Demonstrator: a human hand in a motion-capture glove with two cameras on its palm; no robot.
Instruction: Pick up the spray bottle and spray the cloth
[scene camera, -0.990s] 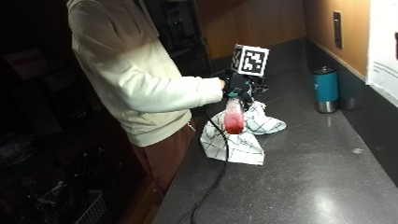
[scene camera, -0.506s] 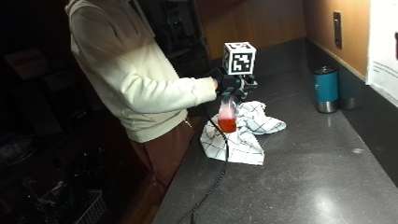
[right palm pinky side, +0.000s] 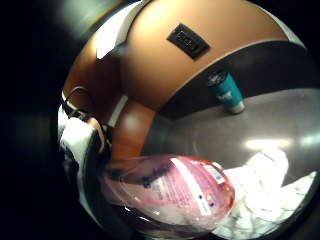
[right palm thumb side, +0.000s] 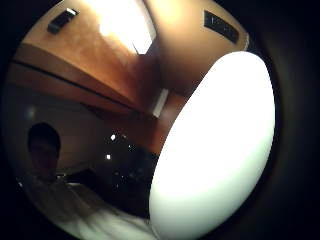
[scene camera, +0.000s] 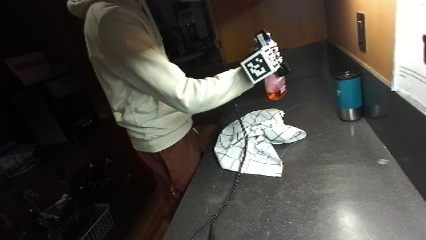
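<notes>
Right hand (scene camera: 278, 64) wrapped around pink spray bottle (scene camera: 275, 86), raised above checked cloth (scene camera: 256, 141); teal tumbler (scene camera: 348, 95) well beyond cloth.

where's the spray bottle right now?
In the outside view the spray bottle is held in the gloved right hand, lifted clear of the counter, above and behind the checked cloth, left of the teal tumbler.
</notes>
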